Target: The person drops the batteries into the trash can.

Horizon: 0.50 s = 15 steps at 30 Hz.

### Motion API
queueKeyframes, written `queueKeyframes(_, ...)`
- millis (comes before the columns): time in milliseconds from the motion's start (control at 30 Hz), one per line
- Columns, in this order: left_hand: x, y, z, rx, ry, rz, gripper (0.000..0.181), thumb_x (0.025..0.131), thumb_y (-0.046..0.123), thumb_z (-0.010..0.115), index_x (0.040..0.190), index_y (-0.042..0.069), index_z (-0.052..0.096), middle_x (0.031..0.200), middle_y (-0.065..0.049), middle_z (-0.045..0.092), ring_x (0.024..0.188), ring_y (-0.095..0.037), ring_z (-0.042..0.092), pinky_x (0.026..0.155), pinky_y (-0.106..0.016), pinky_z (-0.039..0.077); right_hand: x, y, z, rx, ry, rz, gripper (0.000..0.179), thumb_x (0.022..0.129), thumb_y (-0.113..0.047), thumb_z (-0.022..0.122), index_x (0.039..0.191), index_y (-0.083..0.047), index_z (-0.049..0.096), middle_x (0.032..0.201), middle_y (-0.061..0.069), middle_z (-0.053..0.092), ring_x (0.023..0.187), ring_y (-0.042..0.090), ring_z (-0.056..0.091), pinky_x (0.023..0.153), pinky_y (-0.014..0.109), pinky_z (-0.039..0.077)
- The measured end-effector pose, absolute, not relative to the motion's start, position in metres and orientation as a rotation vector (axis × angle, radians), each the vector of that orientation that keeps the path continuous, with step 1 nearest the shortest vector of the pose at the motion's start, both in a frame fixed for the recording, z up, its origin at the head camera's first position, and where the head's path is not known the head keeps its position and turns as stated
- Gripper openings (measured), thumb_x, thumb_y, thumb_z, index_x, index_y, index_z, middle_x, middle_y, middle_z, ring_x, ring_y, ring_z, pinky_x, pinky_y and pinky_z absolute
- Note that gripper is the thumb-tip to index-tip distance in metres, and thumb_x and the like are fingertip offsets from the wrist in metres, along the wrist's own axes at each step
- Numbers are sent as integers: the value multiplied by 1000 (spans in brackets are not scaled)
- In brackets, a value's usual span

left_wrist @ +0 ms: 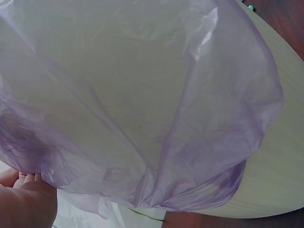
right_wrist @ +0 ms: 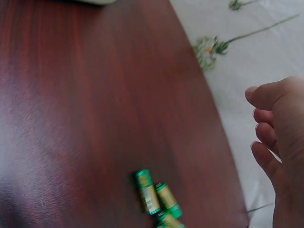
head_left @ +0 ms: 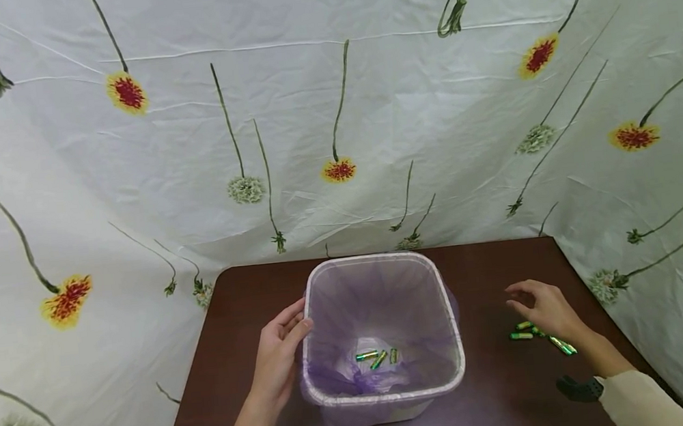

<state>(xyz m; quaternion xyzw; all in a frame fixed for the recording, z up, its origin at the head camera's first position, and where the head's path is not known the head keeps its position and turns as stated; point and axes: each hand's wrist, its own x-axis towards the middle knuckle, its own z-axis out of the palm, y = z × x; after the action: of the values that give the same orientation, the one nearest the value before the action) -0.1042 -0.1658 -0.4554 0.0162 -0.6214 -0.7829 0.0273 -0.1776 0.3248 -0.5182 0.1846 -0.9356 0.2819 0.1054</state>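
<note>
A square waste bin (head_left: 390, 396) lined with a thin purple plastic bag (left_wrist: 209, 133) stands on the table. My left hand (head_left: 278, 353) holds its left rim, thumb at the edge and fingers along the outer wall; the bag partly covers that hand in the left wrist view. Three green-and-gold batteries (head_left: 379, 359) lie on the bin's bottom. To the right of the bin, several more batteries (right_wrist: 148, 192) lie loosely grouped on the table. Above that group my right hand (head_left: 548, 306) hovers with fingers loosely bent and nothing between them.
The dark reddish-brown wooden table (head_left: 478, 282) reaches back to a white cloth (head_left: 429, 95) printed with flowers, which hangs behind and along both sides. A dark band (head_left: 579, 389) sits at the right wrist beside a light sleeve (head_left: 640, 400).
</note>
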Motion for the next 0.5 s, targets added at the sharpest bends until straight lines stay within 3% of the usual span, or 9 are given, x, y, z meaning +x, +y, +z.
queueKeyframes(300,-104,-165,-454,68,-1916,-2424,45,97,-3,61,140,-14,53,111,-16,65,98,-17,63,83,-27,54,-167,340,-558,388,-2889,915,25,91,-3,78,114,2,72,104,10,70,91,32,67,73,50,55)
queueKeyframes(500,-104,-165,-455,65,-1917,-2421,45,97,-2,61,140,-14,53,112,-18,65,98,-18,64,83,-27,54,-163,345,-575,335,-2920,934,24,91,-2,77,114,3,72,101,10,70,90,32,68,72,48,56)
